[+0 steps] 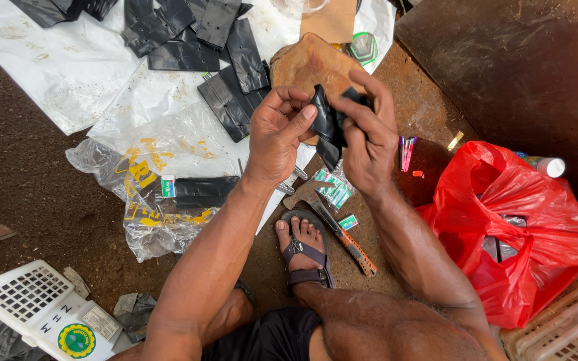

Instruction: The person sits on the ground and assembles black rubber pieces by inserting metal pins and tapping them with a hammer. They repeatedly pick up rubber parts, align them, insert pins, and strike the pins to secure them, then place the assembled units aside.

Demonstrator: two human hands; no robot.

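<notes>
1. Both hands are up at the centre of the frame working one small black plastic bag [329,127]. The left hand [277,134] is curled, thumb and fingertips pinching the bag's left edge; the right hand [369,144] is closed around its other side, forefinger hooked over the top.
2. So the bag is off the ground, pulled between the two hands, looking partly spread or folded; can't tell which.
3. Right behind it sits a brown wooden block [309,63].
4. Below, by the sandalled foot [302,247], lies a hammer [332,227] with an orange grip, plus small green packets [332,189].
5. Upper left: a loose heap of flat black bags [195,40] on white sheeting [68,73], looks like the handled pile, I'd guess.
6. A bundle of black bags in clear plastic wrap [202,190] waits at left centre; a red plastic bag [510,227] sits right.
</notes>
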